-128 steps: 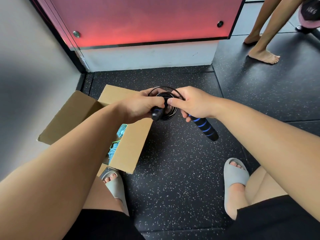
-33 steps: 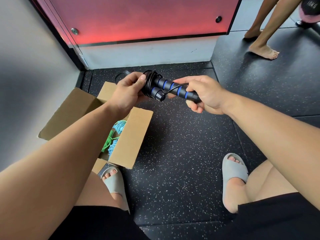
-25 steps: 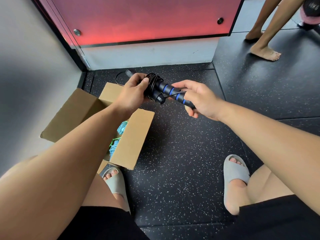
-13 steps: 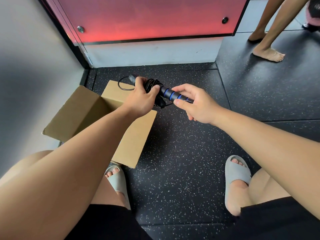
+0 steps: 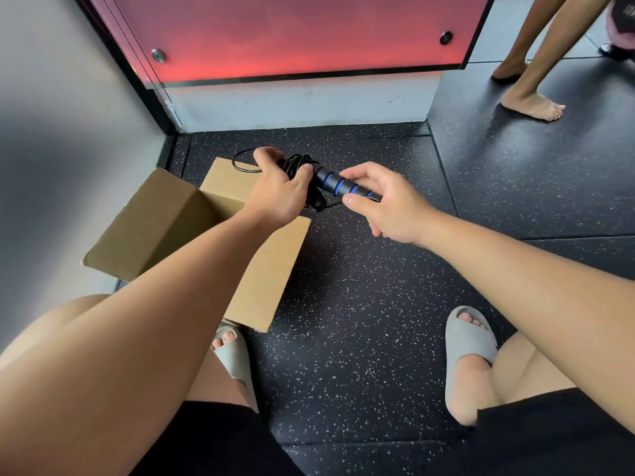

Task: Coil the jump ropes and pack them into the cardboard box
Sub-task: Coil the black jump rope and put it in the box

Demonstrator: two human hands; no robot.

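Since the black jump rope is thin, springy cord bundled against a stiff blue-banded handle, I judge it light but prone to unwinding, so the grip belongs across coil and handle together, never on the cord alone. It is held in the air over the far flap of the open cardboard box: left hand clenched round the coil, one loop escaping leftward, right hand pinching the handle's end between thumb and fingers.

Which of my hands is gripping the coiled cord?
Your left hand, wrapped round the black coil; the right hand only pinches the blue-striped handle sticking out of it.
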